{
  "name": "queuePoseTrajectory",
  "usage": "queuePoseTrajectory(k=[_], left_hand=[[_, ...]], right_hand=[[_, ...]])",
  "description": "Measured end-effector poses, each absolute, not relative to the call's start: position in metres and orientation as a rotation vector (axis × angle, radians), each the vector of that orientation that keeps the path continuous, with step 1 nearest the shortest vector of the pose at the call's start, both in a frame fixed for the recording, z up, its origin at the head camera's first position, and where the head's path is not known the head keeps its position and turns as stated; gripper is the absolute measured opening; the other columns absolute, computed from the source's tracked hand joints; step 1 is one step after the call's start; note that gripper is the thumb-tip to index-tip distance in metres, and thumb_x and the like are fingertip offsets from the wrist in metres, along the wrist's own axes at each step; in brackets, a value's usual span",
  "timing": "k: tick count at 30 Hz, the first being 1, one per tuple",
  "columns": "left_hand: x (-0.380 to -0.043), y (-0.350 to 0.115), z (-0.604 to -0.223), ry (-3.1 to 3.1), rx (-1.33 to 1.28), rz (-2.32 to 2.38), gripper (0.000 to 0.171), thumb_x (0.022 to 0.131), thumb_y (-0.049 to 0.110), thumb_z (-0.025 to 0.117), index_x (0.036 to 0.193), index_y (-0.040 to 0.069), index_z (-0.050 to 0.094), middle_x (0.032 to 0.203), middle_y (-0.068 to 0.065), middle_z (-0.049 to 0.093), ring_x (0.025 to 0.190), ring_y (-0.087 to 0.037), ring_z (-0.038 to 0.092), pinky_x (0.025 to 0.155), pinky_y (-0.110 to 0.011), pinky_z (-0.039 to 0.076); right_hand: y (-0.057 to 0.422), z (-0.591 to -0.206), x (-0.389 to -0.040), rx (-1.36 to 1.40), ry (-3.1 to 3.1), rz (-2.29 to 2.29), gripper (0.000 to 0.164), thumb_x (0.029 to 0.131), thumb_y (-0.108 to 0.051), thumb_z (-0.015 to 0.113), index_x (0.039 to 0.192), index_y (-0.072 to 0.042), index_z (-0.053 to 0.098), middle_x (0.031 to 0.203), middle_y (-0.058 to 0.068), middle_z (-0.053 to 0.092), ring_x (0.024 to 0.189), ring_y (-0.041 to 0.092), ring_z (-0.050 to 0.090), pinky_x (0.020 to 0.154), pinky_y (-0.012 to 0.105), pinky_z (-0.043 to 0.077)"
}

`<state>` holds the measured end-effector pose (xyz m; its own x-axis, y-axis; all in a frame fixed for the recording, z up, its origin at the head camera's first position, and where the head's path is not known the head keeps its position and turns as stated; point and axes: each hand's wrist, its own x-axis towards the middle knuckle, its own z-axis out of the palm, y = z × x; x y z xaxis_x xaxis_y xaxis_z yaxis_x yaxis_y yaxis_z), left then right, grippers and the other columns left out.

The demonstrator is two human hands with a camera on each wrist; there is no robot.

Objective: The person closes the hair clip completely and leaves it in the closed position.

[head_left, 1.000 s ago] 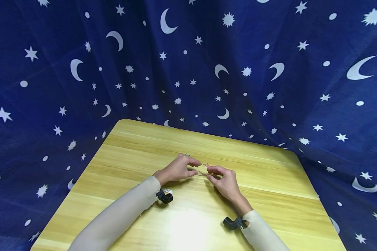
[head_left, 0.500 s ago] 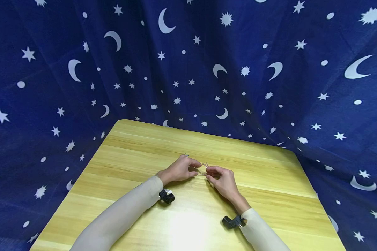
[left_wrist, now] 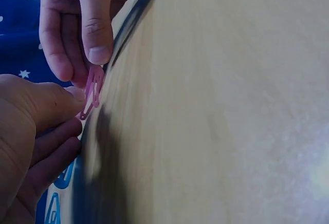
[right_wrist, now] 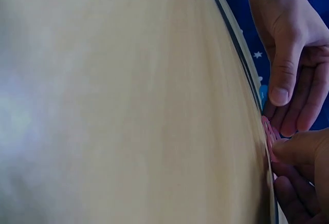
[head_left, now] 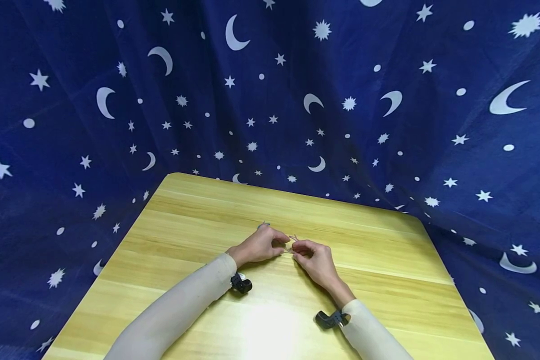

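A small pink snap hair clip (left_wrist: 95,75) (right_wrist: 268,130) is between the fingertips of my two hands, just above the tabletop. My right hand (head_left: 316,261) pinches it; in the right wrist view its thumb (right_wrist: 288,151) lies against the clip. My left hand (head_left: 260,245) comes in from the other side. The left thumb tip is close to the clip's lower end, with the index finger and thumb slightly apart. Whether the left fingers grip the clip is hidden. Behind the right fingertips shows another thin pinkish piece (head_left: 293,237).
Beyond the left hand lie blue hair clips (left_wrist: 62,179), only partly visible past the knuckles. The wooden table (head_left: 198,205) has a rounded far edge. A dark blue curtain (head_left: 270,90) with moons and stars hangs behind it. Black devices (head_left: 241,283) sit on both wrists.
My two hands have drawn slightly closer together, the left moving a little right and the right a little left. The pink clip's visible end has come nearer the left thumb.
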<state>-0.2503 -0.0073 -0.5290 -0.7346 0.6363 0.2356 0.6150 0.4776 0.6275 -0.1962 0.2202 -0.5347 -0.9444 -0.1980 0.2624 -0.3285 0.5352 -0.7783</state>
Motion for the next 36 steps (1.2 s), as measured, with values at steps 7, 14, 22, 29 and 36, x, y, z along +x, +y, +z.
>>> queuePoseTrajectory(k=[7,14,22,29,36], left_hand=[[-0.251,-0.007,-0.532,2.672,1.144,1.124,0.03,0.096,0.008,0.083,0.127,0.007,0.081,0.119,-0.005,0.084,0.111,-0.017,0.08,0.101,-0.032,0.063],[-0.252,-0.005,-0.535,2.669,1.152,1.112,0.029,0.096,0.007,0.083,0.125,0.009,0.082,0.116,-0.004,0.084,0.109,-0.016,0.079,0.098,-0.026,0.063],[-0.251,-0.003,-0.536,2.678,1.18,1.127,0.026,0.096,0.007,0.084,0.123,0.008,0.083,0.115,-0.004,0.084,0.107,-0.015,0.08,0.095,-0.023,0.063],[-0.253,-0.003,-0.54,2.688,1.199,1.127,0.025,0.096,0.009,0.085,0.121,0.01,0.083,0.114,-0.003,0.085,0.105,-0.013,0.08,0.093,-0.022,0.063],[-0.253,-0.004,-0.541,2.689,1.209,1.14,0.026,0.097,0.011,0.085,0.123,0.01,0.083,0.115,-0.003,0.084,0.106,-0.013,0.08,0.094,-0.021,0.062]], right_hand=[[0.22,-0.537,-0.197,0.429,-2.626,1.351,0.022,0.09,0.006,0.085,0.111,-0.002,0.082,0.102,0.008,0.084,0.092,0.022,0.081,0.083,0.023,0.065],[0.219,-0.541,-0.199,0.425,-2.6,1.366,0.023,0.086,0.01,0.086,0.106,-0.002,0.082,0.097,0.009,0.084,0.086,0.018,0.079,0.077,0.02,0.064],[0.218,-0.542,-0.202,0.404,-2.601,1.361,0.019,0.089,0.007,0.085,0.102,-0.006,0.083,0.095,0.005,0.083,0.084,0.011,0.077,0.076,0.019,0.062],[0.217,-0.543,-0.201,0.396,-2.6,1.341,0.017,0.09,0.005,0.086,0.101,-0.007,0.082,0.094,0.004,0.083,0.083,0.011,0.077,0.075,0.02,0.063],[0.217,-0.542,-0.2,0.399,-2.588,1.367,0.016,0.09,0.006,0.085,0.101,-0.006,0.082,0.094,0.006,0.083,0.083,0.013,0.077,0.074,0.018,0.062]])
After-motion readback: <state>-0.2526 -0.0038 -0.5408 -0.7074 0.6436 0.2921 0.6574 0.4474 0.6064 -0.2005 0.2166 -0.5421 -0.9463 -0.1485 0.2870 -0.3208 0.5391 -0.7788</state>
